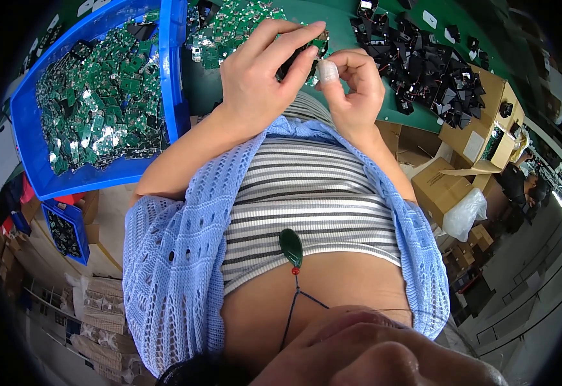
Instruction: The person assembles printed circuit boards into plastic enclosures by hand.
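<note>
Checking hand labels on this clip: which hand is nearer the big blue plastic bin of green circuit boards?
Left. The left hand is just right of the blue plastic bin; the right hand lies farther right, beyond it.

Open brown cardboard boxes [480, 138] sit right of the fingers [352, 74], one with a white label. Another brown box [439, 186] and a clear plastic bag [464, 212] lie below right. Stacked pale cartons [101, 321] stand far below left.

both hands [307, 71] on circuit board [320, 44]
</note>
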A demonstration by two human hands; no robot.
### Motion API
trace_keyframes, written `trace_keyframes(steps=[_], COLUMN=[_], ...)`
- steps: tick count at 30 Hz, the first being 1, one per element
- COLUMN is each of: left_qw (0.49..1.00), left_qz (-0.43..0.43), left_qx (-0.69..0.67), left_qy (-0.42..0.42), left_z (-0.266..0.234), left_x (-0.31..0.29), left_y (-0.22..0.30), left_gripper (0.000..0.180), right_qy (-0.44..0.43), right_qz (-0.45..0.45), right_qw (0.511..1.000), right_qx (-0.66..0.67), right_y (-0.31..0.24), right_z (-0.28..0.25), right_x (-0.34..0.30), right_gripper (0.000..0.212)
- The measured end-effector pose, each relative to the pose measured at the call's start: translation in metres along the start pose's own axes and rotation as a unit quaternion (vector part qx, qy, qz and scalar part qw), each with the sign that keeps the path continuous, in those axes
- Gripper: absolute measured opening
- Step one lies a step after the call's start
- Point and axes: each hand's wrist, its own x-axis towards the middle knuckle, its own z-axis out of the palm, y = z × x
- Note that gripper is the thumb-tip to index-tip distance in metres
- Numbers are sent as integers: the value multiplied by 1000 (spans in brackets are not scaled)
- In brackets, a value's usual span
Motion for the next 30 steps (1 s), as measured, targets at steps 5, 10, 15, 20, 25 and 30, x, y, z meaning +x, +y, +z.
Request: trace_keyframes(steps=[5,10,15,20,25,30], left_qw=[1000,999,996,997,995,996], left_qz=[18,36,69,66,95,86], left_qx=[7,5,10,24,30,-23], left_qy=[6,23,52,-11,-3,33], left_z=[0,3,5,-1,0,5], left_x=[0,2,4,5,6,2], left_y=[-1,-5,-7,0,-3,-12], left_gripper=[29,27,26,31,31,26], right_qy=[1,-5,-12,4,15,-23], right_qz=[-15,-144,-219,-207,-230,-194], right_qw=[1000,986,963,965,952,967], right_qx=[1,-89,-158,-162,-203,-165], right_y=[-1,-4,-5,-4,-6,-4], right_z=[1,-2,-4,-2,-1,-1], right_x=[0,8,11,10,11,9], right_gripper=[17,19,23,24,24,24])
